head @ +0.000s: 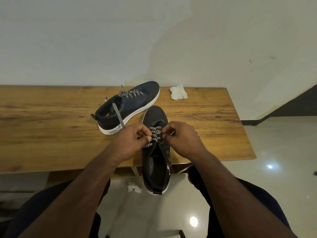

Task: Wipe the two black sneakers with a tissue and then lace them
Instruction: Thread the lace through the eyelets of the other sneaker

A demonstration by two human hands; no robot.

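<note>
The near sneaker (155,148) lies directly beneath both hands, toe pointing away from the person and heel overhanging the table (51,134) edge toward the lap. This orientation presents the eyelet rows squarely to the fingers and brings the working area close, which appears to be the reason for the placement.

The left hand (132,141) pinches a run of the black-and-white lace (155,134) between thumb and curled fingers. The right hand (181,140) pinches the opposite run in the same manner. The hands are close together over the eyelets, and the lace is crossed between them. The step in hand appears to be threading or tightening the upper eyelets.

The near sneaker is black with a white sole, a dark lining and a heel tab.

The far sneaker (127,107) rests beyond and to the left of the hands, angled, partly laced, with one loose end draped over its side. A used tissue (178,95) lies beyond the right hand. A second crumpled tissue (134,187) lies on the floor, below the left forearm.
</note>
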